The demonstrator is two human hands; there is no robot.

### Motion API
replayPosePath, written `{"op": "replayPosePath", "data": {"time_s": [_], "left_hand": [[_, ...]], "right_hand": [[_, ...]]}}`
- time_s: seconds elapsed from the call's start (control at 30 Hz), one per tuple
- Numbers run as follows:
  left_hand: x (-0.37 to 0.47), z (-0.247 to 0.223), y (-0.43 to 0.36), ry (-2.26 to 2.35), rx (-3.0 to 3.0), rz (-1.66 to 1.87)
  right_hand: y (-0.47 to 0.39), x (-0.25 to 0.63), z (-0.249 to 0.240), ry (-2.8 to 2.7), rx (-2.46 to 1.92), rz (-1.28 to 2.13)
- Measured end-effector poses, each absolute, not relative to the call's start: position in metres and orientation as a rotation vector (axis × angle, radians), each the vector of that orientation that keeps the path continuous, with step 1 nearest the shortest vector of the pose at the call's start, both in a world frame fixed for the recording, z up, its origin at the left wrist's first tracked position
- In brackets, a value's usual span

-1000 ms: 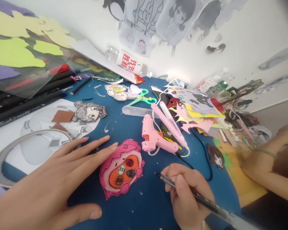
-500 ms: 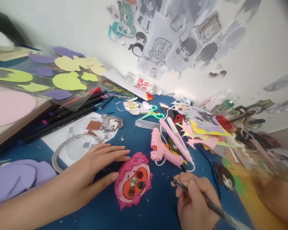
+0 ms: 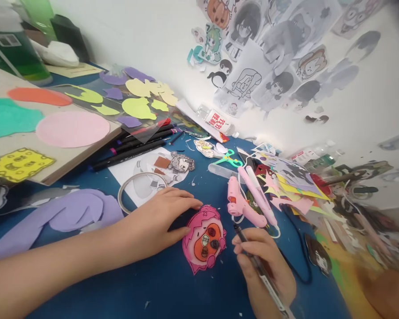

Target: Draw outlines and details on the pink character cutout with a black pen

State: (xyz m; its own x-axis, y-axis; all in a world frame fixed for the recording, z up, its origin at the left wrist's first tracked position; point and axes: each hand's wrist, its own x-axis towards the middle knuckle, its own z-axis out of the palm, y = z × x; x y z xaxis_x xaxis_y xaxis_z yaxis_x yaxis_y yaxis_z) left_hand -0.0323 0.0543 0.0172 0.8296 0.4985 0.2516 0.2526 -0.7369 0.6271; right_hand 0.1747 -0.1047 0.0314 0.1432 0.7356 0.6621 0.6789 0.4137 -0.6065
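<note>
A pink cartoon cutout [image 3: 205,239] with an orange middle lies on the blue table. My left hand [image 3: 162,217] rests at its upper left edge, thumb and fingers apart, with nothing held. To the right of the cutout, my right hand [image 3: 269,266] grips a dark pen [image 3: 257,266], its tip end pointing up and left. Just above the right hand is a pink glue gun [image 3: 241,204]. A round tape ring [image 3: 119,195] lies beyond the left hand on a printed sheet [image 3: 142,177].
Green-handled scissors [image 3: 231,158] and dark markers [image 3: 129,155] lie further back. Lilac pieces [image 3: 76,210] are at the left, paper scraps [image 3: 295,177] at the right. A person's blurred arm [image 3: 389,288] shows at the lower right edge.
The view has swung left, so things appear further right and more shows at the left. The pen now points more steeply upward in my right hand. My left hand stays by the cutout.
</note>
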Motion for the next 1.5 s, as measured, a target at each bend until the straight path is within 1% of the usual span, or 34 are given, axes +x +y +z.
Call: {"op": "replayPosePath", "data": {"time_s": [0.13, 0.2, 0.33, 0.4, 0.47, 0.73, 1.03, 1.23, 1.4, 1.5], "left_hand": [[-0.031, 0.016, 0.054, 0.546, 2.457, 0.55], [-0.03, 0.015, 0.054, 0.537, 2.473, 0.55], [-0.026, 0.012, 0.056, 0.51, 2.493, 0.569], [-0.024, 0.009, 0.056, 0.504, 2.494, 0.582], [-0.022, 0.008, 0.056, 0.501, 2.494, 0.592], [-0.022, 0.012, 0.055, 0.496, 2.518, 0.607], [-0.019, 0.012, 0.056, 0.514, 2.54, 0.581], [-0.025, 0.015, 0.054, 0.498, 2.535, 0.596], [-0.024, 0.014, 0.055, 0.482, 2.527, 0.608], [-0.024, 0.013, 0.055, 0.477, 2.526, 0.614]], "right_hand": [[-0.097, 0.16, 0.024, -1.697, -1.129, 0.117], [-0.092, 0.15, 0.019, -1.733, -1.101, 0.072], [-0.086, 0.142, 0.022, -1.875, -1.161, -0.159], [-0.086, 0.143, 0.029, -2.071, -1.209, -0.13], [-0.087, 0.146, 0.036, -2.15, -1.231, -0.119], [-0.092, 0.146, 0.039, -2.176, -1.306, -0.158], [-0.09, 0.147, 0.037, -2.21, -1.269, -0.134], [-0.089, 0.147, 0.044, -2.26, -1.255, -0.234], [-0.089, 0.149, 0.044, -2.253, -1.255, -0.172], [-0.09, 0.149, 0.043, -2.254, -1.263, -0.2]]}}
